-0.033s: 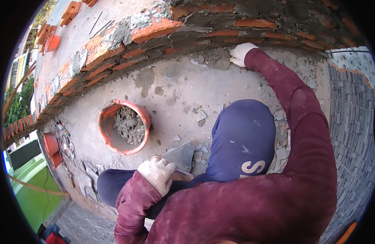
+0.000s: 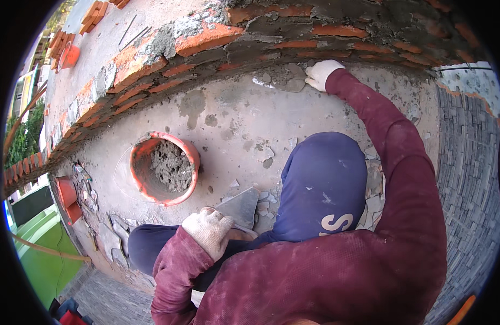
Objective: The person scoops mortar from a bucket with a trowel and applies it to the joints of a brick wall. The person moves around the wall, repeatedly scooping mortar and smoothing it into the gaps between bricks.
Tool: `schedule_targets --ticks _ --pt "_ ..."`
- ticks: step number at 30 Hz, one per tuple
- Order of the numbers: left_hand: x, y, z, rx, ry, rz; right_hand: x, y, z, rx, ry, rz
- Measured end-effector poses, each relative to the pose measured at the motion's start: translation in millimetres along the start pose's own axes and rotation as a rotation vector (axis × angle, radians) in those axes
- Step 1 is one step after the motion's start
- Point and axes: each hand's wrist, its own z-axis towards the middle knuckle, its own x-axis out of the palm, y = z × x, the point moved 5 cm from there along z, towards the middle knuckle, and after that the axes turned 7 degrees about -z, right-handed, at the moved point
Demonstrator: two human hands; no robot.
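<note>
My right hand (image 2: 321, 75), in a white knit glove, reaches out to the foot of the brick wall (image 2: 206, 39). Its fingers are closed round what looks like the handle of a trowel (image 2: 264, 83), mostly hidden under grey mortar (image 2: 288, 77) low against the bricks. My left hand (image 2: 208, 230), gloved too, is curled near my bent leg. Whatever it may hold is hidden. Just beyond its knuckles lies a flat grey plate (image 2: 240, 207). An orange bucket (image 2: 193, 157), partly filled with wet mortar (image 2: 172, 167), stands ahead of my left hand.
Broken tile pieces (image 2: 117, 238) litter the floor at the left, with more shards beside my raised knee (image 2: 323, 179). A second orange container (image 2: 68, 199) stands at the far left. Stacked bricks (image 2: 93, 16) lie beyond the wall. Grey patterned tiling (image 2: 469, 162) runs along the right.
My right hand has shifted very slightly, and a bright edge of the trowel shows more clearly. My left hand and the bucket keep their places.
</note>
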Motion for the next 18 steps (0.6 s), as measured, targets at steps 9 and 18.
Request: schedule_targets --ticks 9,18 --pt "5.6 13.8 -7.3 0.037 -0.014 0.064 -42.8 43.4 -49.1 0.094 -0.331 -0.055" --pt "19.1 25.0 -29.7 0.073 -0.042 0.059 -194.4 188.7 -70.8 -0.344 -0.274 0.152"
